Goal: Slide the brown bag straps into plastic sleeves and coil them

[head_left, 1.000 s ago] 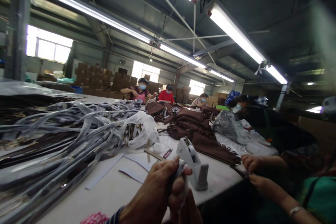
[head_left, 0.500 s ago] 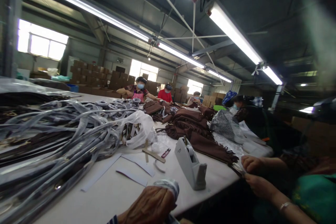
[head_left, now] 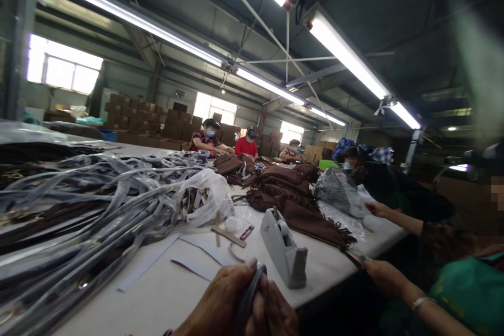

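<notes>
At the bottom centre, my left hand (head_left: 222, 299) and my right hand (head_left: 273, 307) are close together. Between them is a grey plastic-wrapped strap (head_left: 249, 294), its upper end pinched by my left thumb and fingers. The fingers of my right hand wrap its other side. Just beyond stands a grey tape dispenser (head_left: 284, 249) on the white table (head_left: 157, 278). Pink-handled snips (head_left: 247, 232), a flat tan strip (head_left: 228, 236) and paper strips (head_left: 192, 268) lie left of the dispenser.
Plastic-wrapped straps (head_left: 102, 226) pile up at the left. Brown fringed bags (head_left: 287, 194) fill the table's middle. At the right, a person in green (head_left: 464, 289) reaches over the table edge. Other people sit at the far side, before stacked cartons (head_left: 134, 118).
My right hand has come into view beside my left, and the wrapped strap now stands upright between them. The neighbouring person's hands have moved apart, one reaching toward the clear plastic.
</notes>
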A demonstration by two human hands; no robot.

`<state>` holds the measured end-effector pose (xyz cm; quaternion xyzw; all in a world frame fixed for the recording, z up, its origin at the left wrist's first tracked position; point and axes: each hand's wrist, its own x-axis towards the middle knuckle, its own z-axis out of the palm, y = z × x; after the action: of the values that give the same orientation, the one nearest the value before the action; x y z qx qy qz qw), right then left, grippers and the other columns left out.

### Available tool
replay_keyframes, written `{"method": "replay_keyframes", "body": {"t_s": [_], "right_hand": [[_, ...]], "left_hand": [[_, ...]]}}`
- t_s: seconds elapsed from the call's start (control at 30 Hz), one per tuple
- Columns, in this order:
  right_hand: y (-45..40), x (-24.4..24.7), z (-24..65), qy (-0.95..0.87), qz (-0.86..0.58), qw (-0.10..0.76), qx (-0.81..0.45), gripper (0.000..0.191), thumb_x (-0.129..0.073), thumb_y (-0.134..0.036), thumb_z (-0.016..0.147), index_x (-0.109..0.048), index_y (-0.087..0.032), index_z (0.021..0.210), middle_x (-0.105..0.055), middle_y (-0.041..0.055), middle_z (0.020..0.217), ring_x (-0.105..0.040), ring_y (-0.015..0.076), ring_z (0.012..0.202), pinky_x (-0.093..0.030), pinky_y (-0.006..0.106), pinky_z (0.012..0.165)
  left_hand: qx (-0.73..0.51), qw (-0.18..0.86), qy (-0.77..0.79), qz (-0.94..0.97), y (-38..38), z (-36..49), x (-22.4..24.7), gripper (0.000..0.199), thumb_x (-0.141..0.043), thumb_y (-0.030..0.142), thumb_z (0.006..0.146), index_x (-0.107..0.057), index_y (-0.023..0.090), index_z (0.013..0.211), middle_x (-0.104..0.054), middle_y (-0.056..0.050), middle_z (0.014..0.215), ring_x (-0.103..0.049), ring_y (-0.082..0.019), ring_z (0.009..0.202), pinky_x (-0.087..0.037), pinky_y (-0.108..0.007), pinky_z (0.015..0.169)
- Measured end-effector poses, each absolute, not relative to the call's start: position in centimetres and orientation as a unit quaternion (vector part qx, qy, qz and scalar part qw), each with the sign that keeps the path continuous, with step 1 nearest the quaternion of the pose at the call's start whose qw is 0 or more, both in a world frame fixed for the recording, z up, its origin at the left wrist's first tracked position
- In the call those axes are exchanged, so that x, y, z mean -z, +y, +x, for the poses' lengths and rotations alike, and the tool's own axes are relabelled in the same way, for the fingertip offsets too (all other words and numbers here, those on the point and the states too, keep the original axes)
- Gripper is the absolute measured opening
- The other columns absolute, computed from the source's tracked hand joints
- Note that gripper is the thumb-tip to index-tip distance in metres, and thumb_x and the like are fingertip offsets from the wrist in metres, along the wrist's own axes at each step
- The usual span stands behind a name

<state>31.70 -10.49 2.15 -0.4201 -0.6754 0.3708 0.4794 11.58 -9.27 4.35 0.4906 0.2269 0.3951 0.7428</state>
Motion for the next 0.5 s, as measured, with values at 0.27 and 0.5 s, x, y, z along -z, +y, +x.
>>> {"method": "replay_keyframes", "body": {"t_s": [0.27,0.5], "right_hand": [[-9.6,-10.8,44.4,-0.681,-0.375,0.432,-0.458,0.041,-0.071,-0.059,0.080,-0.072,-0.037,0.114,-0.058,0.0013,0.055,-0.066,0.0303,0.067,-0.045,0.035,0.041],[-13.0,-3.9,35.8,-0.665,-0.429,0.426,-0.438,0.035,-0.081,-0.058,0.071,-0.076,-0.027,0.088,-0.060,0.0012,0.061,-0.061,0.0236,0.062,-0.045,0.032,0.050]], "left_hand": [[-0.524,0.544,0.258,0.603,-7.7,11.3,-5.3,0.044,-0.057,0.058,0.098,-0.071,0.017,0.104,-0.072,-0.008,0.084,-0.066,-0.018,0.074,-0.052,-0.028,0.071],[-0.395,0.257,0.268,0.840,-6.9,7.8,1.7,0.033,-0.063,0.057,0.092,-0.067,0.024,0.094,-0.070,-0.009,0.090,-0.059,-0.023,0.078,-0.049,-0.031,0.080]]}}
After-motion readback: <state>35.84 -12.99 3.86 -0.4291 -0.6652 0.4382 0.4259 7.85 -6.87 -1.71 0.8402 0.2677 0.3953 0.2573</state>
